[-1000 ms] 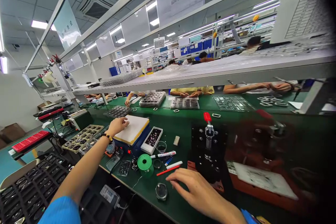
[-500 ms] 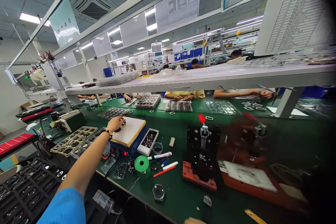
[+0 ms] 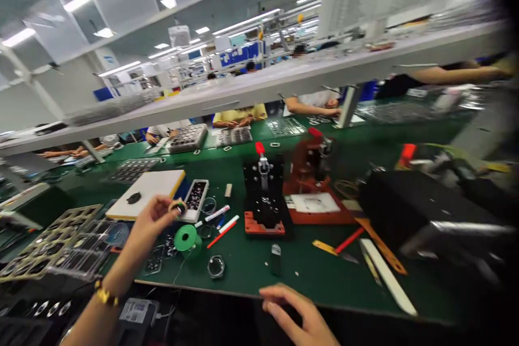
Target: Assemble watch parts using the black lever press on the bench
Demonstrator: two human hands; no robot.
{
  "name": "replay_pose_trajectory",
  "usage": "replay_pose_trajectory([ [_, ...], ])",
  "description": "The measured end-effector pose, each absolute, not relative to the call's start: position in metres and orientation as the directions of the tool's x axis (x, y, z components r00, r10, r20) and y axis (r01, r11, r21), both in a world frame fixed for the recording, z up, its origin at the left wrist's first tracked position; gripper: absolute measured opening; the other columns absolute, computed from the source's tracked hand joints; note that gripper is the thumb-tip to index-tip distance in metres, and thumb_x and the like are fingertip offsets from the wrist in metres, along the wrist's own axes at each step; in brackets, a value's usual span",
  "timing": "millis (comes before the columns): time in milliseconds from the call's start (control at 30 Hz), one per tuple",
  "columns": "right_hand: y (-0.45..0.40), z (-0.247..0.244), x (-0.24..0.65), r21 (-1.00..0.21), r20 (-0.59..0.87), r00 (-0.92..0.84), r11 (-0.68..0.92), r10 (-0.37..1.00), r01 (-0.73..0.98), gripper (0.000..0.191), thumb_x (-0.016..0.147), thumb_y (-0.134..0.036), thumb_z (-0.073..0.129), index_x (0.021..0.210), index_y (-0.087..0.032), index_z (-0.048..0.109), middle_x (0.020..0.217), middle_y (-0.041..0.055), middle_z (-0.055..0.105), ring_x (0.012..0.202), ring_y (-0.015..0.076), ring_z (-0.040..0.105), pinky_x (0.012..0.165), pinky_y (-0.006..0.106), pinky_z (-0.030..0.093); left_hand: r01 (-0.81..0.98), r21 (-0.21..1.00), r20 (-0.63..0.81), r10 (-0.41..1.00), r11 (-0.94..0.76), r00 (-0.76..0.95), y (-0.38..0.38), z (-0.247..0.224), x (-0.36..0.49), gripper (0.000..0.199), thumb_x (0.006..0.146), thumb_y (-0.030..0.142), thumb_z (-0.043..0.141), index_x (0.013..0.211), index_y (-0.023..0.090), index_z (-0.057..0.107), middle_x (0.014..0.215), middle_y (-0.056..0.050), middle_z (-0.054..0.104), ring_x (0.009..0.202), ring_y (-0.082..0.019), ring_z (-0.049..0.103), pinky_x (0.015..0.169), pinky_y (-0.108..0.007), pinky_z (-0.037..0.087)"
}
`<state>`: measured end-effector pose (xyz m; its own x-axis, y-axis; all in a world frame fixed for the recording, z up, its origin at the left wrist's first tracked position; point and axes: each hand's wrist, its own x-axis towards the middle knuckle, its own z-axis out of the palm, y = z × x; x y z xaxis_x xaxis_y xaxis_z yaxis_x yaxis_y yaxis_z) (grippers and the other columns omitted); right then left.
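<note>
My left hand [image 3: 151,220] is closed, pinching a small round dark part [image 3: 178,207] between thumb and fingertips, above the bench near the green spool [image 3: 187,239]. Blur hides the part's details. Behind the hand, a flat dark round piece [image 3: 133,198] lies on the white-topped pad [image 3: 156,184]. My right hand [image 3: 298,311] hovers at the bench's front edge, fingers slightly curled and apart, with nothing in them. A round watch case [image 3: 215,266] lies on the green bench [image 3: 243,265] between my hands. The black clamp press [image 3: 264,194] with a red handle stands farther back.
A red-brown press [image 3: 312,184] stands beside the black one. Pens [image 3: 223,231] and a white tray of small parts [image 3: 197,198] lie near the spool. A dark bulky object [image 3: 421,211] and hand tools [image 3: 381,246] occupy the right. Co-workers' hands [image 3: 243,120] show beyond the shelf.
The view has turned right. My left hand has come off the white pad towards me, bringing the small round part with it. My right hand has come further into view.
</note>
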<state>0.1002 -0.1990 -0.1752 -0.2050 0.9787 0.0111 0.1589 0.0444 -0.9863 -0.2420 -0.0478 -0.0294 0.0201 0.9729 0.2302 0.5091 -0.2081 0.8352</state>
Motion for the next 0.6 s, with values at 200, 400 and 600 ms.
replay_pose_trajectory([
  [200,-0.197,-0.174,0.110,-0.995,-0.103,0.035,-0.103,0.994,-0.003,0.063,0.085,-0.072,0.071,0.124,-0.021,0.070,0.116,0.0117,0.073,0.107,0.0264,0.070,0.101,0.040,0.058,-0.080,0.989,-0.096,0.953,0.124,0.288,-0.140,-0.141,-0.095,0.049,0.075,0.051,0.092,0.096,0.023,0.057,0.093,-0.003,0.068,0.086,-0.017,0.070,0.080,-0.026,0.055],
  [400,-0.194,-0.175,0.149,-0.989,-0.102,0.100,-0.112,0.990,0.096,0.054,0.091,-0.073,0.063,0.098,-0.020,0.071,0.101,0.0087,0.074,0.096,0.0244,0.071,0.092,0.037,0.058,-0.156,0.960,-0.165,0.918,0.234,0.361,-0.145,-0.165,-0.030,0.056,0.071,0.051,0.096,0.107,0.022,0.063,0.101,-0.008,0.069,0.093,-0.020,0.071,0.083,-0.029,0.058],
  [600,-0.187,-0.173,0.151,-0.946,-0.014,0.161,-0.065,0.987,0.317,0.043,0.099,-0.061,0.059,0.120,-0.025,0.069,0.123,0.0074,0.072,0.111,0.0237,0.068,0.094,0.035,0.056,-0.099,0.985,-0.106,0.953,0.139,0.283,-0.141,-0.162,-0.010,0.039,0.083,0.043,0.085,0.105,0.020,0.062,0.105,-0.010,0.073,0.100,-0.022,0.074,0.092,-0.035,0.061],
])
